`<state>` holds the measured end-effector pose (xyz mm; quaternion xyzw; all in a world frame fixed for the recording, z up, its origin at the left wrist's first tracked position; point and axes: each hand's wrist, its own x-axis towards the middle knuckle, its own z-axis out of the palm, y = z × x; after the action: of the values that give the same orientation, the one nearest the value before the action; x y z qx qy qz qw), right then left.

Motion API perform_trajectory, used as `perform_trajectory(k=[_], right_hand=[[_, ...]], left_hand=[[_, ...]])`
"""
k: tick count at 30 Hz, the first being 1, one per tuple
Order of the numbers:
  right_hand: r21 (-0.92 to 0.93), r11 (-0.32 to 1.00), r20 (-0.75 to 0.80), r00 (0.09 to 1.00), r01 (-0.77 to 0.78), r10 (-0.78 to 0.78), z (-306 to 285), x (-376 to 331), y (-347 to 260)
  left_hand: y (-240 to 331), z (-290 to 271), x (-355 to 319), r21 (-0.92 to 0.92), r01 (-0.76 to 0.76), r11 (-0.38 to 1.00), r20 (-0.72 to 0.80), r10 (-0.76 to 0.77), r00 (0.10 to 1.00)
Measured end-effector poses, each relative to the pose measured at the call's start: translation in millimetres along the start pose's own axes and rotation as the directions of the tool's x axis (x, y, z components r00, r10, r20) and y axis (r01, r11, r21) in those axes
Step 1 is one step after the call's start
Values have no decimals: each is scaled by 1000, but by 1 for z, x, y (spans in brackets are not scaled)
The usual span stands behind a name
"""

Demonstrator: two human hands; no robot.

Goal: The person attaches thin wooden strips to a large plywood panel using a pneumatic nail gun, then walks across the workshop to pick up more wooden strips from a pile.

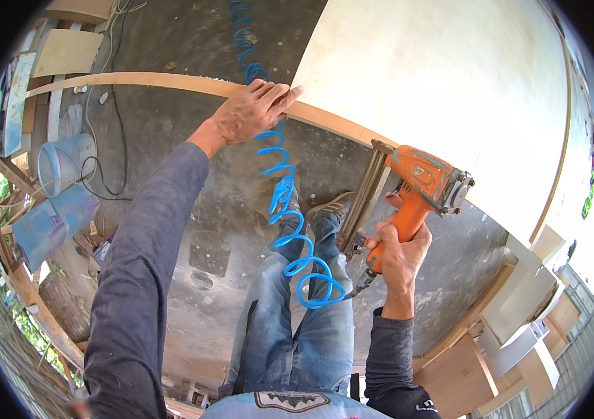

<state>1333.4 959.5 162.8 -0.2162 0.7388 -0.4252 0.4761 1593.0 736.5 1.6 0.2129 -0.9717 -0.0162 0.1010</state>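
My right hand is wrapped round the grip of an orange pneumatic nail gun. The gun's nose lies by the near edge of a large pale board, and its long magazine points down toward my feet. A blue coiled air hose runs from the base of the grip, passes under my left hand and goes off at the far side. With my left hand I grip a thin wooden strip at the board's near left corner, fingertips on the board. The strip follows the board's near edge and extends far out to the left.
A bucket and a blue-stained container stand at the left among cables and wood pieces. Offcut panels are piled at the lower right. My feet are on a stained concrete floor under the hose.
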Motion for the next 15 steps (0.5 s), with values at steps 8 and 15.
perform_trajectory(k=[8,15], right_hand=[[-13,1000,30,999,17,-16,15,11,-12],[-38,998,63,997,44,-42,27,14,-18]], left_hand=[[-10,-6,0,-95,-17,995,82,25,996],[-7,-6,1,-127,3,992,76,6,997]])
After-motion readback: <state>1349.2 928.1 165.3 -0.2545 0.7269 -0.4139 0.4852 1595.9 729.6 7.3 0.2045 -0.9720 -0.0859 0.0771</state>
